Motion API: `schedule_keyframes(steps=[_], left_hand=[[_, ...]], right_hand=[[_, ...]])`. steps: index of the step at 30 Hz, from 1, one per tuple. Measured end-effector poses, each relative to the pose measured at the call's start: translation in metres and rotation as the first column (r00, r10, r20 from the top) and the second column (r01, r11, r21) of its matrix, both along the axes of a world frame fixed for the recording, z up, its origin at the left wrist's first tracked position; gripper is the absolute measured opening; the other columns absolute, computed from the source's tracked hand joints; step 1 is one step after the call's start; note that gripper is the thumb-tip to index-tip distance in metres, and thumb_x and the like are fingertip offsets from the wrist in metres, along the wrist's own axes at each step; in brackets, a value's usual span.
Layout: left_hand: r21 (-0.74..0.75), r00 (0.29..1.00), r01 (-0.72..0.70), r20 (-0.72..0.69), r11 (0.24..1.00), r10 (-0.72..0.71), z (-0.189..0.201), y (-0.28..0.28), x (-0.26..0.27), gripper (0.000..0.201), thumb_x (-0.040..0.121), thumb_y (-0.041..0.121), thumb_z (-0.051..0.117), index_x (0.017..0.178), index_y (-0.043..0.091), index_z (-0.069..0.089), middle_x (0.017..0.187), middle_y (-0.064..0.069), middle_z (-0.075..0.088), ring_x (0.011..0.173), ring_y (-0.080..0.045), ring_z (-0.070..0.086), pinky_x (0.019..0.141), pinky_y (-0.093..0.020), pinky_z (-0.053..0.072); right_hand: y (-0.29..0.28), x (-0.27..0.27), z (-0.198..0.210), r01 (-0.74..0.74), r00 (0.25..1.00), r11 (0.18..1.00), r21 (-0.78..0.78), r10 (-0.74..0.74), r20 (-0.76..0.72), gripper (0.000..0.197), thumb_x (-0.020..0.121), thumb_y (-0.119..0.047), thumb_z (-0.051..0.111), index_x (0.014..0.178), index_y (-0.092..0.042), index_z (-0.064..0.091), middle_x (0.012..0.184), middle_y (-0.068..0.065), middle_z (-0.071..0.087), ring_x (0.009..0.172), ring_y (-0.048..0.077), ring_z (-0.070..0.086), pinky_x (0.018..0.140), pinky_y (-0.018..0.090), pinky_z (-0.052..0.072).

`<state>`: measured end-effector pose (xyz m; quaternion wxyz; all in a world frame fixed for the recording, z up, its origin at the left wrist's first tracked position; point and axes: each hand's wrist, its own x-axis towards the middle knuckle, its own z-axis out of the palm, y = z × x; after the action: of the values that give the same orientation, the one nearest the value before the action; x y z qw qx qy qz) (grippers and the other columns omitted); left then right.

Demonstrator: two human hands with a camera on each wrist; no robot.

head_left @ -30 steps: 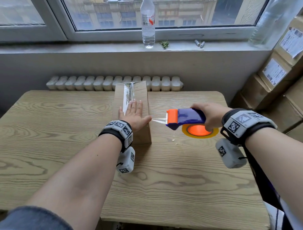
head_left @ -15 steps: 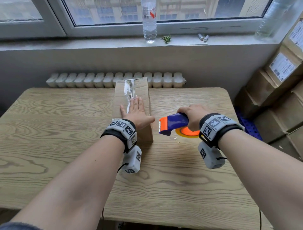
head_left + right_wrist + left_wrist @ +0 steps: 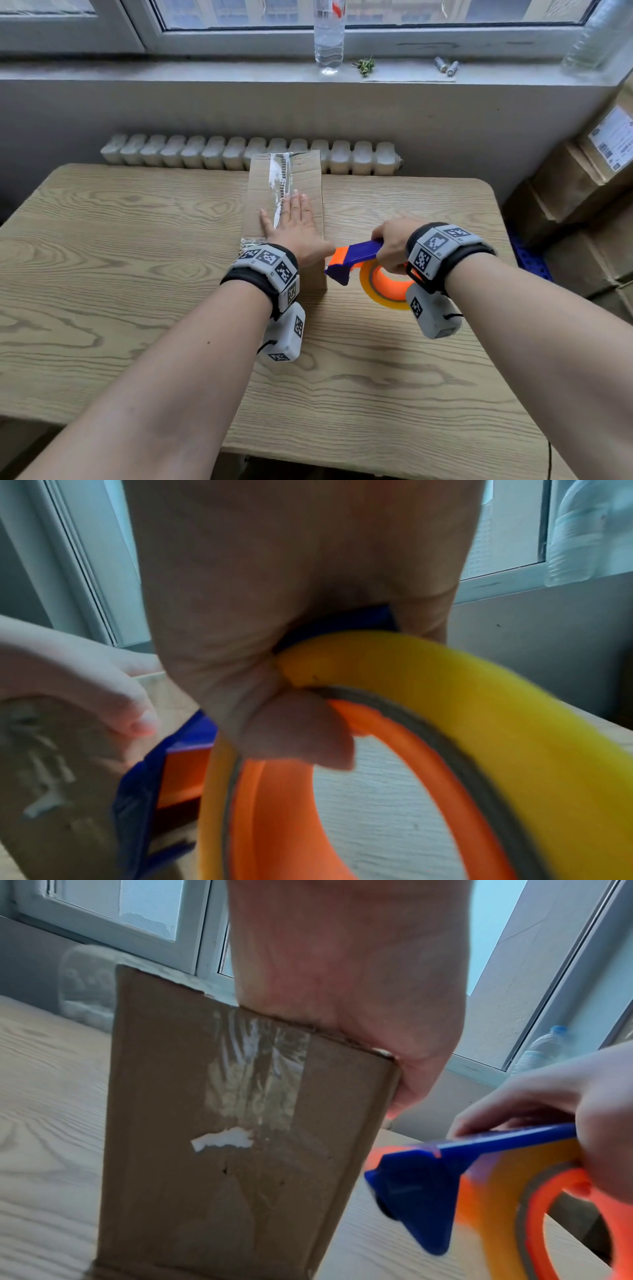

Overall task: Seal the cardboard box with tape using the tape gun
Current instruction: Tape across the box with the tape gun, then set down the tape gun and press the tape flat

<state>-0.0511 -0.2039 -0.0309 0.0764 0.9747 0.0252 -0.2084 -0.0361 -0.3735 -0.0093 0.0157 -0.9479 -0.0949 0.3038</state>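
A narrow cardboard box [image 3: 308,178] stands in the middle of the wooden table [image 3: 137,240], with clear tape along its top seam and down its near face [image 3: 253,1069]. My left hand [image 3: 294,226] lies flat on the box top, fingers straight, thumb over the right edge [image 3: 411,1080]. My right hand [image 3: 390,243] grips the blue and orange tape gun [image 3: 356,258] with its yellow tape roll [image 3: 445,685], fingers curled round the handle. The gun's front end [image 3: 411,1185] sits beside the box's near right corner, low by the table.
A white radiator [image 3: 246,156] runs behind the table. On the windowsill stand a water bottle [image 3: 329,37], a small sprig and two batteries [image 3: 445,65]. Stacked cardboard parcels [image 3: 589,178] fill the floor to the right.
My right hand has brought the tape gun left and down, from clear of the box to its near right corner. The left hand has stayed flat on the box top.
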Motion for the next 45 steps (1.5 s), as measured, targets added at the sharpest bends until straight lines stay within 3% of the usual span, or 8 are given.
schedule_keyframes(steps=[11, 19, 22, 25, 30, 36, 42, 45], left_hand=[[-0.010, 0.999, 0.022, 0.029, 1.000, -0.021, 0.000, 0.004, 0.000, 0.110, 0.080, 0.069, 0.044, 0.152, 0.008, -0.014, 0.160, -0.005, -0.022, 0.148, -0.018, -0.019, 0.112, -0.061, -0.013], [-0.181, 0.983, -0.008, 0.178, 0.983, 0.041, 0.003, 0.042, -0.006, 0.062, 0.099, 0.053, 0.020, 0.154, 0.029, 0.003, 0.162, 0.006, -0.010, 0.149, -0.012, -0.012, 0.117, -0.047, -0.013], [-0.209, 0.986, -0.024, 0.155, 0.978, 0.057, 0.004, 0.061, -0.008, 0.056, 0.101, 0.047, 0.018, 0.154, 0.030, 0.008, 0.162, 0.004, -0.008, 0.149, -0.013, -0.011, 0.119, -0.045, -0.010], [-0.193, 0.987, -0.037, 0.144, 0.981, 0.066, 0.007, 0.079, -0.012, 0.056, 0.101, 0.047, 0.021, 0.153, 0.031, 0.010, 0.162, 0.003, -0.008, 0.150, -0.015, -0.010, 0.119, -0.043, -0.007], [-0.222, 0.992, -0.066, 0.087, 0.973, 0.087, 0.009, 0.099, -0.021, 0.069, 0.094, 0.057, 0.037, 0.153, 0.032, 0.010, 0.162, -0.003, -0.010, 0.150, -0.022, -0.003, 0.122, -0.041, 0.005], [-0.074, 0.988, -0.021, 0.154, 0.997, 0.032, 0.010, 0.112, -0.028, 0.083, 0.080, 0.071, 0.048, 0.150, 0.036, 0.022, 0.151, -0.010, 0.029, 0.142, -0.025, 0.025, 0.114, -0.047, 0.029], [0.160, 0.963, 0.071, 0.246, 0.985, -0.109, 0.020, 0.101, -0.032, 0.065, 0.080, 0.072, 0.047, 0.125, 0.025, 0.051, 0.117, -0.007, 0.061, 0.108, -0.026, 0.057, 0.078, -0.034, 0.044], [0.214, 0.953, 0.084, 0.269, 0.973, -0.141, 0.020, 0.098, -0.031, 0.060, 0.080, 0.070, 0.050, 0.114, 0.021, 0.055, 0.110, -0.004, 0.065, 0.102, -0.024, 0.060, 0.072, -0.032, 0.039]], right_hand=[[-0.017, 0.009, -0.030, 0.292, 0.956, 0.956, 0.031, -0.291, -0.021, 0.019, 0.069, -0.016, 0.065, 0.054, -0.014, 0.053, 0.061, 0.005, 0.054, 0.056, 0.020, 0.048, 0.049, 0.022, 0.033], [-0.022, 0.012, -0.053, 0.283, 0.955, 0.959, 0.013, -0.281, -0.094, 0.023, 0.085, -0.027, 0.059, 0.102, -0.013, 0.066, 0.104, 0.011, 0.065, 0.102, 0.028, 0.062, 0.082, 0.029, 0.048], [-0.003, 0.017, -0.030, 0.230, 0.969, 0.949, 0.214, -0.243, 0.036, 0.052, 0.091, -0.019, 0.053, 0.142, -0.021, 0.042, 0.145, 0.007, 0.047, 0.129, 0.026, 0.048, 0.100, 0.031, 0.041], [0.033, 0.020, 0.001, 0.039, 0.950, 0.902, 0.430, -0.167, 0.263, 0.050, 0.096, -0.023, 0.045, 0.146, -0.026, 0.036, 0.154, 0.004, 0.035, 0.140, 0.021, 0.034, 0.112, 0.032, 0.028], [0.079, 0.007, 0.014, -0.273, 0.936, 0.930, 0.244, 0.198, 0.291, 0.059, 0.092, -0.048, 0.050, 0.146, -0.033, 0.033, 0.159, 0.004, 0.019, 0.148, 0.021, 0.012, 0.118, 0.039, 0.015], [0.091, -0.006, 0.016, -0.280, 0.918, 0.942, 0.182, 0.208, 0.337, 0.049, 0.079, -0.057, 0.064, 0.123, -0.035, 0.062, 0.140, 0.002, 0.052, 0.125, 0.022, 0.048, 0.097, 0.034, 0.040], [0.110, -0.016, 0.016, -0.299, 0.872, 0.949, 0.099, 0.230, 0.431, 0.043, 0.071, -0.062, 0.066, 0.079, -0.021, 0.070, 0.083, -0.001, 0.069, 0.080, 0.020, 0.062, 0.059, 0.023, 0.040], [0.119, -0.019, 0.013, -0.298, 0.850, 0.953, 0.049, 0.241, 0.469, 0.048, 0.069, -0.067, 0.062, 0.073, -0.019, 0.066, 0.073, 0.000, 0.065, 0.073, 0.021, 0.062, 0.066, 0.028, 0.049]])
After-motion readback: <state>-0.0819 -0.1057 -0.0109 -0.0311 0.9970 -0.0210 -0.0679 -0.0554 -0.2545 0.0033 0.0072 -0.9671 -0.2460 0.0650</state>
